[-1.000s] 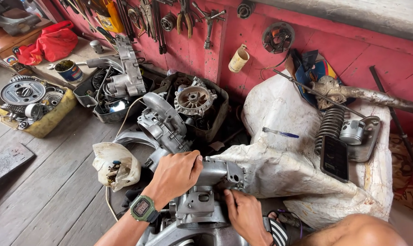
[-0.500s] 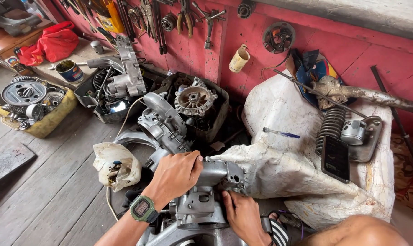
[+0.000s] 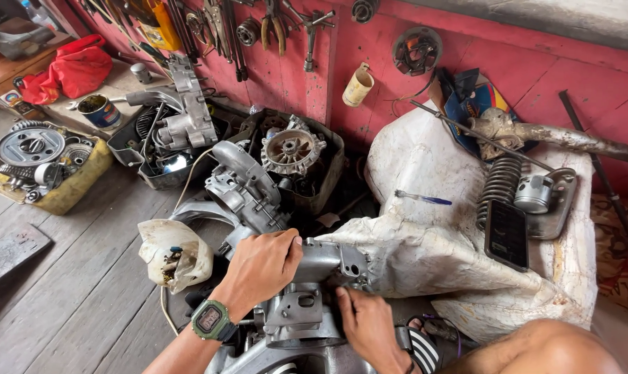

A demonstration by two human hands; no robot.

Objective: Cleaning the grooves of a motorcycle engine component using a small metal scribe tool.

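The left hand (image 3: 262, 266) clamps its fingers over the grey engine casing (image 3: 307, 305) to steady it while the right hand (image 3: 369, 329) pinches its edge.

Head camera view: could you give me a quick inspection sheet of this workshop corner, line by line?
Surface: worn grey wooden floor planks.
Job's things: grey metal engine casing, low in the middle.
Hands: left hand, with a wristwatch, grips the casing's top; right hand presses fingertips on its side.
Clutter: white sack carrying a blue pen, dark phone, coil spring and piston; cut plastic jug; yellow tub of parts.
Cables: thin pale cable by the engine parts.
Surroundings: red wall hung with pliers.
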